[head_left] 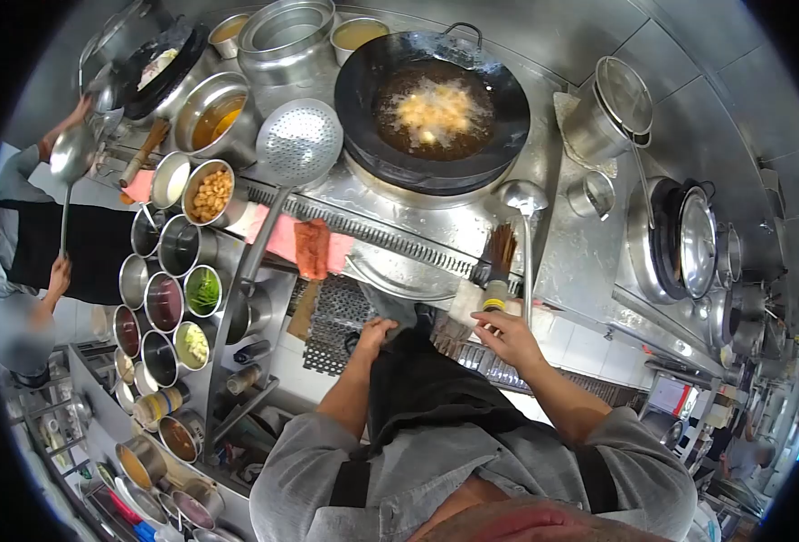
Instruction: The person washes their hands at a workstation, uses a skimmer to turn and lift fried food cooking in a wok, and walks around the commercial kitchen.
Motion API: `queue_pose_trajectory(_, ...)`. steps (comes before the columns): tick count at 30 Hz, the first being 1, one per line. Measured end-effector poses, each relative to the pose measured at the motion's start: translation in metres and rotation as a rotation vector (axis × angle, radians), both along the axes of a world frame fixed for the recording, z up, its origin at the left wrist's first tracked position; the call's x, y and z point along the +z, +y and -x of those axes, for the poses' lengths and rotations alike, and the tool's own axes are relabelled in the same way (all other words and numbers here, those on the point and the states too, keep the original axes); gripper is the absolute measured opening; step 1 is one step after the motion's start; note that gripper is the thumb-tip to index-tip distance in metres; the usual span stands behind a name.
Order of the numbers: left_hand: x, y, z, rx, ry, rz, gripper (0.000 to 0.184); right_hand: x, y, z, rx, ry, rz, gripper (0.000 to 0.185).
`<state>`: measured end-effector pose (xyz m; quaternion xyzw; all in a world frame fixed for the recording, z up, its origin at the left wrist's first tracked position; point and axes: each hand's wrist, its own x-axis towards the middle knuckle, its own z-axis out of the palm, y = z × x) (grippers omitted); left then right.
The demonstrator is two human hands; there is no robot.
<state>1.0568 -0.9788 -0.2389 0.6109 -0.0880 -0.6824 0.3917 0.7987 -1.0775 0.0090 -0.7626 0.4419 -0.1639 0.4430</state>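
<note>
My left hand (377, 335) is closed at a dark grey cloth (394, 308) by the stove's front edge, next to my black apron. My right hand (508, 338) has its fingers apart and holds nothing that I can see. Just beyond its fingertips is the yellow-banded handle of a bamboo wok brush (501, 248). A ladle (523, 196) lies beside the brush, its handle running down close to that hand. Pale yellow pieces (436, 112) bubble in oil in the large black wok (354, 99). A perforated skimmer (299, 142) rests left of the wok.
Metal pots of ingredients, among them chopped greens (203, 291) and brown cubes (211, 196), crowd the left side. A red cloth (312, 249) hangs on the stove's front edge. A co-worker (56, 244) holds a ladle at far left. A lidded wok (696, 242) stands right.
</note>
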Motion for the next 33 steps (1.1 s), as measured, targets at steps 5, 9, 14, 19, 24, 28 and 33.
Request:
queue_pose_trajectory(5, 0.165, 0.012, 0.015, 0.458, 0.81, 0.236, 0.037, -0.015, 0.013, -0.09, -0.168, -0.375, -0.812, 0.032)
queue_pose_trajectory(9, 0.135, 0.01, 0.041, 0.584, 0.908, 0.354, 0.032, -0.086, 0.038, -0.159, -0.419, -0.664, -1.007, 0.033)
queue_pose_trajectory(14, 0.118, 0.012, 0.001, 0.662, 0.773, 0.181, 0.031, -0.082, 0.08, -0.153, -0.501, -0.787, -0.978, 0.039)
queue_pose_trajectory(19, 0.124, 0.013, -0.002, 0.664, 0.895, 0.128, 0.041, -0.069, 0.106, -0.123, -0.697, -0.377, -0.789, 0.054)
queue_pose_trajectory(24, 0.098, 0.011, 0.008, 0.677, 0.674, 0.202, 0.028, -0.138, 0.084, -0.171, -0.655, -0.504, -0.453, 0.052)
queue_pose_trajectory(28, 0.098, -0.013, -0.012, 0.371, -0.008, 0.114, 0.04, -0.123, 0.076, -0.172, -0.26, 0.178, -0.076, 0.036)
queue_pose_trajectory(33, 0.074, -0.031, -0.021, -0.149, -0.538, -0.022, 0.034, -0.107, 0.078, -0.129, 0.333, 0.132, 0.133, 0.019)
